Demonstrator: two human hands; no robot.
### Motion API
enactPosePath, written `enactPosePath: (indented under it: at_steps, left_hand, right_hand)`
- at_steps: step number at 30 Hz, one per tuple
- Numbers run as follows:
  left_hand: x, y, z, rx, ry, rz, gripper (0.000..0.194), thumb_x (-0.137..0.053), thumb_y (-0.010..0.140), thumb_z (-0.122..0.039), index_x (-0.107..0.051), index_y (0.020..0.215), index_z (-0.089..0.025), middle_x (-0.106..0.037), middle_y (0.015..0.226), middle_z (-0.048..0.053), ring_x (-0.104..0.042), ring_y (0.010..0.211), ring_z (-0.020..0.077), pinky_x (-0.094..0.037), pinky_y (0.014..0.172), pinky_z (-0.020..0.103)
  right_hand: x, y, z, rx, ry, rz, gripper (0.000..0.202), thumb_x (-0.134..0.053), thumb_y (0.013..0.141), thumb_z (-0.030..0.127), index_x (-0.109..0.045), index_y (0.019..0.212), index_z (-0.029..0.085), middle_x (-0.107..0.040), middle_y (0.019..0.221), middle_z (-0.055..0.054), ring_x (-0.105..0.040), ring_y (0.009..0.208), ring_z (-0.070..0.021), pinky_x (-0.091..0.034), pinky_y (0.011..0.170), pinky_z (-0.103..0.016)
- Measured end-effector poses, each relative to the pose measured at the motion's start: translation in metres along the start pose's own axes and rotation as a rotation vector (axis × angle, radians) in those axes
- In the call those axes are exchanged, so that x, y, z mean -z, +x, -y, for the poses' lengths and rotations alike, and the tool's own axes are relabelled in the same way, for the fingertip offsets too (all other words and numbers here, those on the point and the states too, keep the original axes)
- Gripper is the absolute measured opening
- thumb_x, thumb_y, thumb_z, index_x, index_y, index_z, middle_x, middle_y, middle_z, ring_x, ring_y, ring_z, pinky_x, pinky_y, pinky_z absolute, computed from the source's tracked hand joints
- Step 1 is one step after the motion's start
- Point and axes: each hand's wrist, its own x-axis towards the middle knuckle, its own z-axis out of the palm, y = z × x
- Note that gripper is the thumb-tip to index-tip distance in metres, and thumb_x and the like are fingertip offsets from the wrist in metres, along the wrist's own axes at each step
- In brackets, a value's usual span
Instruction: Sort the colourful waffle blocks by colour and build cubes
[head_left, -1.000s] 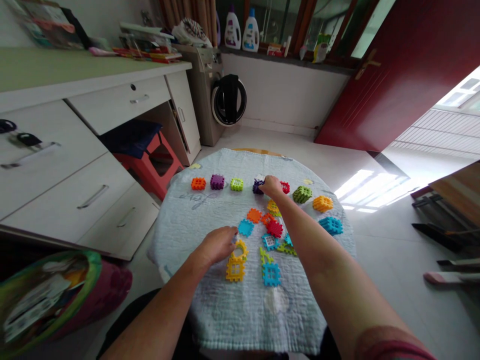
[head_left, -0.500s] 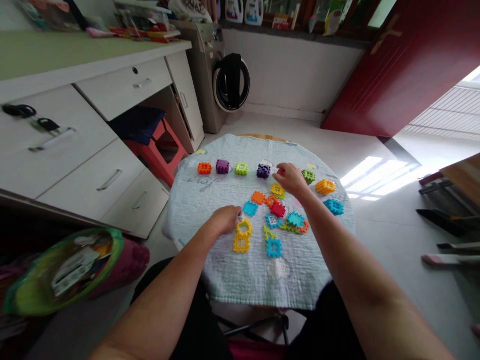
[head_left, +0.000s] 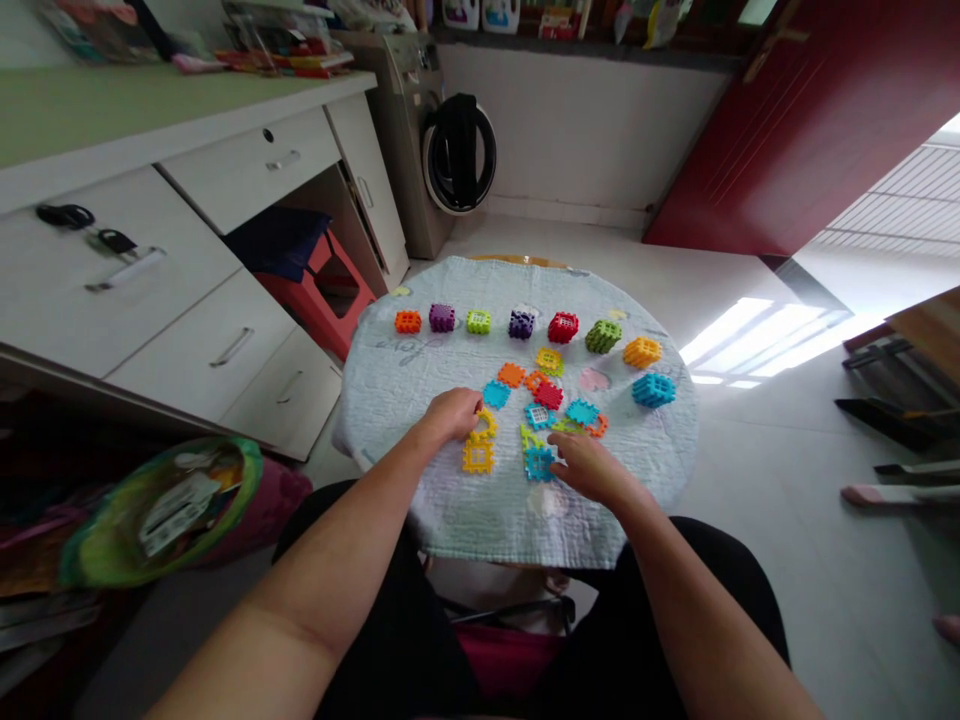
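My left hand (head_left: 454, 413) is closed, its fingertips against the edge of a yellow block piece with a round opening (head_left: 486, 424); whether it holds anything is hidden. A square yellow window piece (head_left: 478, 457) lies just below that one. My right hand (head_left: 589, 466) is open, thumb and fingers apart, at the right edge of a blue window piece (head_left: 539, 463). Around it lie a green piece (head_left: 529, 437), a blue-framed piece with a white grid (head_left: 538, 416) and a light blue square (head_left: 582, 411). A red square (head_left: 548, 395), an orange square (head_left: 511, 375) and a blue square (head_left: 496, 394) lie farther back.
Stacks of interlocking pieces form an arc along the table's far side, from orange (head_left: 408, 321) through red (head_left: 562, 327) to blue (head_left: 653, 390). A pale cloth (head_left: 420, 400) covers the round table. Drawers (head_left: 217, 340), a red stool (head_left: 322, 285) and a bin (head_left: 259, 500) stand left.
My right hand has left the red stack at the far side and come down toward me to the blue window piece. My left hand remains beside the yellow pieces. The view has shifted slightly.
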Motion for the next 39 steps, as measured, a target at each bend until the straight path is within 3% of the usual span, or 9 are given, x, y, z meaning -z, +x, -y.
enactPosePath:
  at_steps: [4, 8, 13, 16, 20, 24, 29, 34, 39]
  left_hand:
    - [0.007, 0.000, 0.006, 0.046, 0.002, -0.070, 0.024, -0.050, 0.078, -0.021, -0.066, 0.095, -0.021, -0.069, 0.097, 0.006, -0.062, 0.088, 0.0194, -0.044, 0.074, 0.027]
    - [0.010, 0.001, 0.009, 0.104, 0.017, -0.152, 0.024, -0.049, 0.079, -0.020, -0.065, 0.096, -0.020, -0.068, 0.097, 0.006, -0.062, 0.089, 0.0196, -0.043, 0.073, 0.027]
    - [0.010, 0.003, 0.013, 0.156, 0.005, -0.201, 0.023, -0.049, 0.078, -0.017, -0.065, 0.095, -0.020, -0.067, 0.096, 0.006, -0.061, 0.088, 0.0190, -0.044, 0.074, 0.027]
    - [0.014, 0.003, 0.017, 0.158, -0.042, -0.242, 0.022, -0.051, 0.078, -0.019, -0.066, 0.095, -0.020, -0.068, 0.094, 0.005, -0.062, 0.085, 0.0183, -0.044, 0.073, 0.026]
    - [0.019, 0.003, 0.028, 0.133, -0.096, -0.308, 0.023, -0.050, 0.077, -0.017, -0.068, 0.092, -0.018, -0.069, 0.092, 0.005, -0.062, 0.084, 0.0175, -0.044, 0.073, 0.025]
    - [0.021, 0.003, 0.039, 0.152, -0.102, -0.265, 0.025, -0.049, 0.078, -0.016, -0.068, 0.093, -0.019, -0.070, 0.091, 0.005, -0.062, 0.085, 0.0186, -0.046, 0.076, 0.026]
    - [0.020, 0.001, 0.044, 0.294, -0.042, -0.334, 0.039, -0.051, 0.078, -0.014, -0.060, 0.116, -0.018, -0.061, 0.114, 0.011, -0.060, 0.100, 0.0229, -0.046, 0.086, 0.031]
    - [0.019, 0.001, 0.036, 0.125, -0.141, -0.420, 0.037, -0.049, 0.078, -0.010, -0.060, 0.113, -0.014, -0.061, 0.112, 0.011, -0.057, 0.106, 0.0210, -0.043, 0.097, 0.031]
    - [0.008, -0.008, 0.010, -0.111, -0.228, -0.440, 0.040, -0.042, 0.072, -0.002, -0.064, 0.103, -0.016, -0.063, 0.106, 0.008, -0.058, 0.101, 0.0187, -0.044, 0.096, 0.032]
  right_hand:
    - [-0.008, 0.016, 0.010, -0.005, 0.014, -0.022, 0.027, -0.055, 0.080, 0.017, -0.062, 0.106, 0.017, -0.067, 0.092, -0.008, -0.062, 0.085, -0.0196, -0.042, 0.074, -0.027]
    - [-0.012, 0.026, 0.029, -0.024, -0.015, -0.127, 0.022, -0.055, 0.084, 0.021, -0.062, 0.104, 0.018, -0.063, 0.102, -0.010, -0.059, 0.091, -0.0209, -0.042, 0.078, -0.029]
    - [-0.034, 0.034, 0.058, 0.257, 0.003, -0.264, 0.036, -0.063, 0.081, 0.028, -0.058, 0.115, 0.017, -0.058, 0.116, -0.010, -0.049, 0.105, -0.0246, -0.040, 0.092, -0.036]
    - [-0.049, 0.038, 0.068, 0.297, -0.019, -0.271, 0.042, -0.066, 0.079, 0.027, -0.055, 0.119, 0.018, -0.057, 0.120, -0.009, -0.047, 0.105, -0.0258, -0.040, 0.092, -0.038]
    - [-0.058, 0.040, 0.067, 0.299, -0.013, -0.251, 0.037, -0.064, 0.079, 0.023, -0.057, 0.115, 0.021, -0.059, 0.114, -0.008, -0.047, 0.102, -0.0243, -0.040, 0.090, -0.035]
    - [-0.055, 0.040, 0.063, 0.318, 0.069, -0.261, 0.035, -0.063, 0.078, 0.022, -0.057, 0.112, 0.018, -0.061, 0.108, -0.008, -0.050, 0.100, -0.0220, -0.040, 0.089, -0.033]
    - [-0.047, 0.042, 0.060, 0.299, 0.226, -0.226, 0.008, -0.055, 0.085, 0.022, -0.062, 0.087, 0.017, -0.064, 0.088, -0.005, -0.056, 0.084, -0.0159, -0.040, 0.080, -0.027]
    - [-0.041, 0.048, 0.055, 0.159, 0.313, -0.254, 0.017, -0.046, 0.091, 0.019, -0.064, 0.089, 0.018, -0.067, 0.083, -0.004, -0.059, 0.076, -0.0143, -0.039, 0.070, -0.023]
    - [-0.043, 0.047, 0.054, -0.052, 0.235, -0.314, 0.021, -0.048, 0.089, 0.019, -0.060, 0.106, 0.018, -0.067, 0.085, -0.005, -0.060, 0.078, -0.0169, -0.041, 0.070, -0.025]
